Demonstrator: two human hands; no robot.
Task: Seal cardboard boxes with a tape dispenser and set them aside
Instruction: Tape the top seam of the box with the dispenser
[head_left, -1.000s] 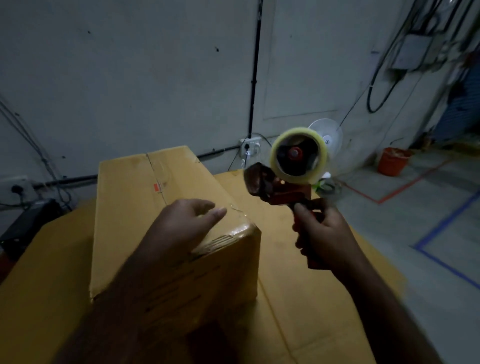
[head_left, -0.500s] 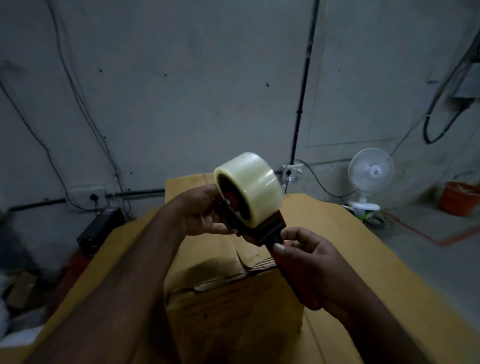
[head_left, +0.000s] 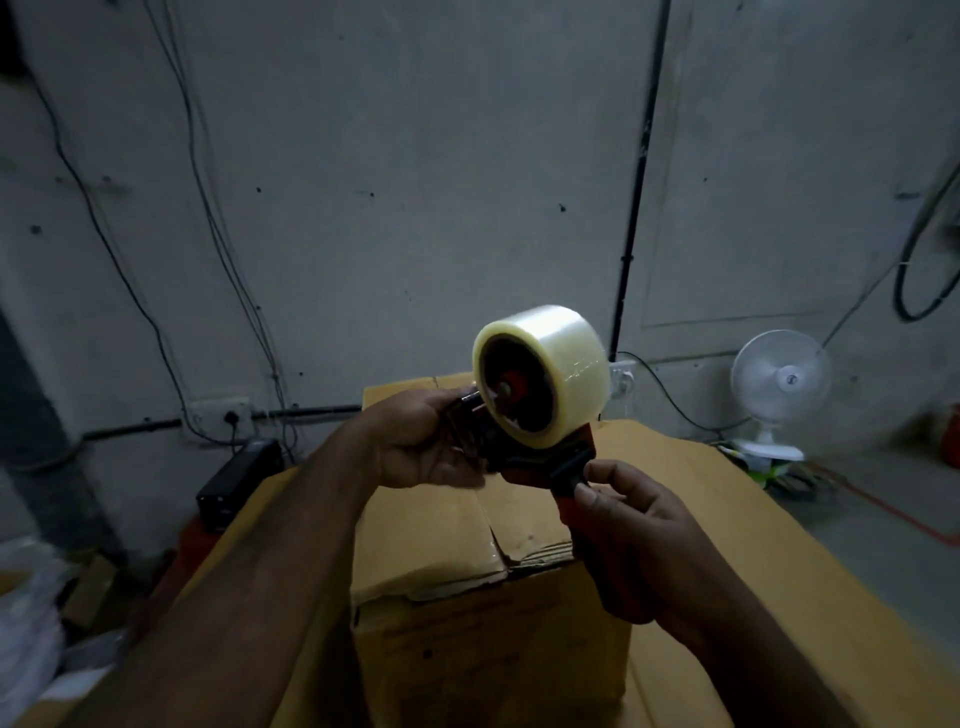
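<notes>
At frame centre the right hand (head_left: 639, 535) grips the dispenser (head_left: 535, 415) handle and the left hand (head_left: 421, 447) holds its front. The box (head_left: 441, 540) lies directly below, its seam running away from the person.

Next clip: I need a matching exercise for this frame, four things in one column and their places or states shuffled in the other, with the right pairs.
Things:
1. tape roll
2. cardboard box
3. table fan
4. right hand

Places or states:
A. stands by the wall at the right
B. grips the red handle of the tape dispenser
C. sits on the dispenser, held up above the box
D. rests on the table, below the dispenser

Pairs: 1-C; 2-D; 3-A; 4-B
</notes>
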